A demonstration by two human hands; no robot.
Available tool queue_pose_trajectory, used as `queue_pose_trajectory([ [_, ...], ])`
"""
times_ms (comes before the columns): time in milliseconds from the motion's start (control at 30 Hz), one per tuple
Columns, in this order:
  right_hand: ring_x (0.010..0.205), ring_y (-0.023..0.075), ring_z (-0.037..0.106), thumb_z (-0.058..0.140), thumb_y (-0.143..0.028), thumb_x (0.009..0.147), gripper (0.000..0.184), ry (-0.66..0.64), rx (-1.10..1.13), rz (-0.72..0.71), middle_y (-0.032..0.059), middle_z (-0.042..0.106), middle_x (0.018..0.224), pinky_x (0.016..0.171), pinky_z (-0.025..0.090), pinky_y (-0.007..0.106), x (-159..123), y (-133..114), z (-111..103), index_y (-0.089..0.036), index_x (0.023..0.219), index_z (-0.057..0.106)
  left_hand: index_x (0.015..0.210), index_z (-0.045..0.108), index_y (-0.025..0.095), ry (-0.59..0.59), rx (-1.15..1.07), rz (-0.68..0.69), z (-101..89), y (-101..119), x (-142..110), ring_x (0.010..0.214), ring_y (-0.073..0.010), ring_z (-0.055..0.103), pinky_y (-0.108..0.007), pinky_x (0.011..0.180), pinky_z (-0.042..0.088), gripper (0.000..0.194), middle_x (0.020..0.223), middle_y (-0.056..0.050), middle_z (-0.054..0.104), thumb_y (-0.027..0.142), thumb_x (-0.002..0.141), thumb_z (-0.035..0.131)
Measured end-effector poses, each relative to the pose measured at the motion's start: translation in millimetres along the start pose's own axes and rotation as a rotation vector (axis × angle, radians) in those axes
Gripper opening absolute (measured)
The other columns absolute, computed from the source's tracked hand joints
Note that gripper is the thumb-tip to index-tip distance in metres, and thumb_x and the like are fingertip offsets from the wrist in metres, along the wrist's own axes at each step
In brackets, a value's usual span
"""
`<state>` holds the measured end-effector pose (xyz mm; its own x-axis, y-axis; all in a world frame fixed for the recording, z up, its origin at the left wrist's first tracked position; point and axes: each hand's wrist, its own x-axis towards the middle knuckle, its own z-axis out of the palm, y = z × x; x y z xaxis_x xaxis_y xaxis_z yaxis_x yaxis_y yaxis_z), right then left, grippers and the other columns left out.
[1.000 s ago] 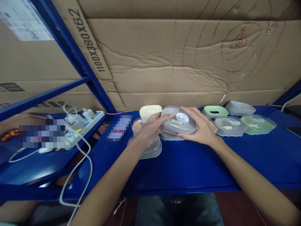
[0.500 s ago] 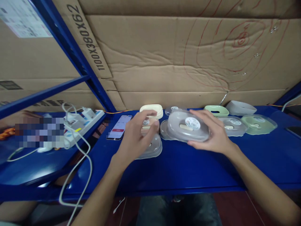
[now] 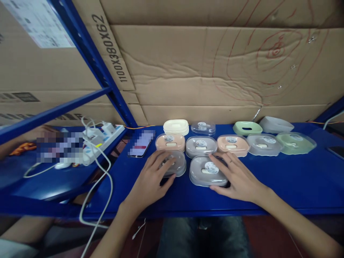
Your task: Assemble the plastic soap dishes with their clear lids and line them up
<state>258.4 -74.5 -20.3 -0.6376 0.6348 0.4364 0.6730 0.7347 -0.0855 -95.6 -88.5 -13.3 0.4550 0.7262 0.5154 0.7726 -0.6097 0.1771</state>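
While both hands are low over the front of the blue table (image 3: 185,199), the right hand (image 3: 239,181) curls around the right end of the front right grey box (image 3: 199,176), thumb at the near side and fingers over the top, so it seems to have hold of that end. That box sits flat on the table, just left of the right palm, its long axis running roughly from side to side. The right hand is clearly the nearer one; bare blue surface separates the left thumb from the box's left end.

The left hand (image 3: 153,175) drapes over the front left grey box (image 3: 180,163), fingers bent across its top and thumb by its near edge; whether it grips or merely touches, one cannot tell.

The two front boxes stand side by side with a small gap. Behind them runs a row: a left peach box (image 3: 159,142), a middle grey box (image 3: 191,146), a right peach box (image 3: 242,144), and, farther right, another grey box (image 3: 272,147) and a green box (image 3: 303,144). A phone (image 3: 140,142) lies left of the row.
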Motion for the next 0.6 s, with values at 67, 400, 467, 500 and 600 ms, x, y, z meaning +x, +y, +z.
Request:
queue_pose_trajectory([
  [67,0.144,0.0476,0.057,0.073,-0.064,0.097,0.105,0.007,-0.026,0.000,0.0243,0.056,0.158,0.114,0.055,0.072,1,-2,-1,-0.025,0.180,0.022,0.144,0.066,0.025,0.015,0.011,0.011,2.2,0,-1,0.153,-0.0395,0.053,-0.064,0.125,0.049,0.045,0.152,-0.014,0.067,0.024,0.099,0.068],
  [400,0.149,0.0448,0.056,0.068,-0.048,0.106,0.070,0.015,-0.087,-0.096,0.0200,0.058,0.163,0.120,0.053,0.072,8,-12,5,-0.023,0.168,0.049,0.151,0.060,0.024,0.099,0.048,0.080,4.2,5,-3,0.163,-0.0401,0.041,-0.068,0.134,0.036,0.054,0.157,-0.015,0.063,0.024,0.098,0.072],
  [467,0.151,0.0463,0.054,0.069,-0.046,0.106,0.072,0.024,-0.112,-0.076,0.0218,0.058,0.164,0.122,0.051,0.073,12,-12,10,-0.019,0.168,0.048,0.153,0.058,0.023,0.090,0.064,0.094,4.0,11,-1,0.166,-0.0408,0.036,-0.068,0.134,0.035,0.055,0.160,-0.016,0.061,0.025,0.100,0.071],
  [500,0.153,0.0465,0.052,0.069,-0.045,0.106,0.073,0.025,-0.122,-0.069,0.0223,0.057,0.165,0.123,0.049,0.072,13,-12,11,-0.018,0.169,0.047,0.154,0.058,0.022,0.074,0.071,0.102,4.7,14,0,0.167,-0.0412,0.033,-0.068,0.134,0.035,0.055,0.162,-0.016,0.060,0.026,0.101,0.070],
  [600,0.160,0.0448,0.045,0.068,-0.042,0.107,0.071,0.016,-0.139,-0.067,0.0222,0.051,0.171,0.128,0.046,0.070,13,-13,15,-0.016,0.169,0.045,0.162,0.052,0.023,0.000,0.091,0.143,9.6,24,5,0.170,-0.0427,0.025,-0.069,0.134,0.034,0.061,0.171,-0.015,0.052,0.031,0.104,0.068],
])
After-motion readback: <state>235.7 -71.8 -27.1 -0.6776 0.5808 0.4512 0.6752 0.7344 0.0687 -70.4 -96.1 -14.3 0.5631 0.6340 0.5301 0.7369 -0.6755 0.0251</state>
